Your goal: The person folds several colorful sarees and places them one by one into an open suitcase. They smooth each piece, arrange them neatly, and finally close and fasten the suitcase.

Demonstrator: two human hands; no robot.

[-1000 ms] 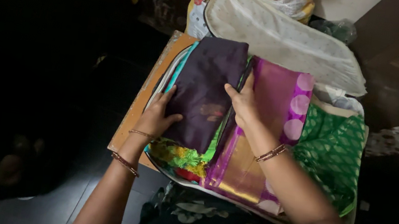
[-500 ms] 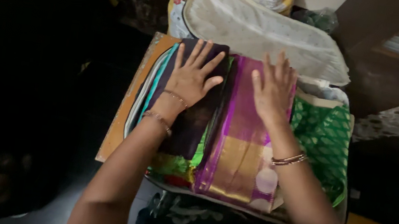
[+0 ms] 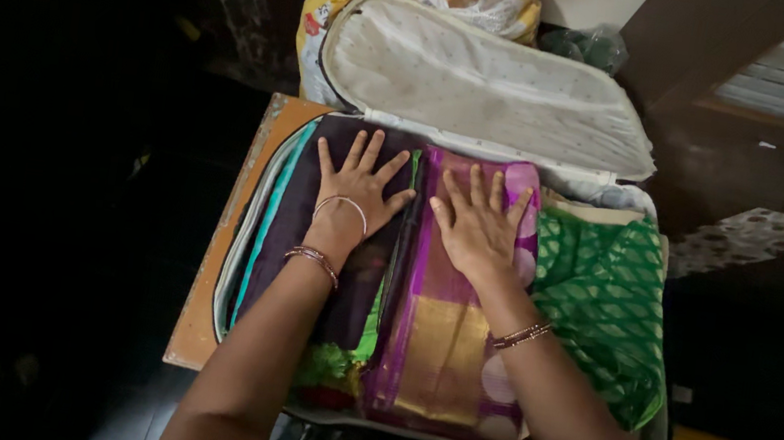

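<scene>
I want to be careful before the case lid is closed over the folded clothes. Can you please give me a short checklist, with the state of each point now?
1. Left hand flat on the dark purple folded cloth: ok.
2. Right hand flat on the purple and gold folded cloth: ok.
3. Lid fully open and leaning back, away from the hands: ok.
4. Green patterned cloth inside the case edge: not ok, it seems to hang over the right side.
5. Case resting steady on the wooden board: cannot tell, the floor around is too dark.
6. Zipper path free of cloth: cannot tell, it is hidden.
</scene>
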